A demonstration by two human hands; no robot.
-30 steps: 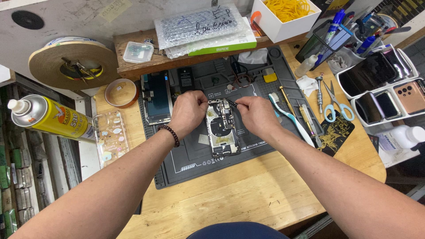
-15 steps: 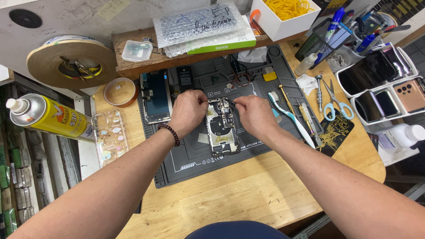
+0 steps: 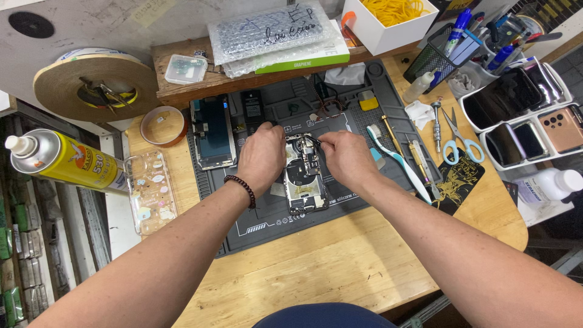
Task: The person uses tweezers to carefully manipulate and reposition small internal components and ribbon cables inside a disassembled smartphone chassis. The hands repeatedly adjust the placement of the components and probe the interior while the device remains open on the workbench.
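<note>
On the far left a yellow spray can (image 3: 64, 163) lies on its side, and a big tape roll (image 3: 94, 91) sits above it. Next comes a clear phone case (image 3: 149, 191) and a small round dish (image 3: 163, 126), set off the mat so they are out of the way. A grey mat (image 3: 255, 225) covers the wooden table (image 3: 316, 273), likely to keep small parts from rolling off. A phone screen (image 3: 212, 130) lies at the left end of the mat.

The left hand (image 3: 261, 158) is curled and rests on the left edge of the open phone (image 3: 306, 176), pressing it so it stays put. The phone lies in the middle of the mat with its insides showing. The right hand (image 3: 347, 157) is pinched shut at the top of the phone; it seems to hold a tiny part or tool, but I cannot tell what.

To the right lie a toothbrush (image 3: 398, 164), scissors (image 3: 458, 136) and trays of phones (image 3: 528, 109), all close enough to grab.
</note>
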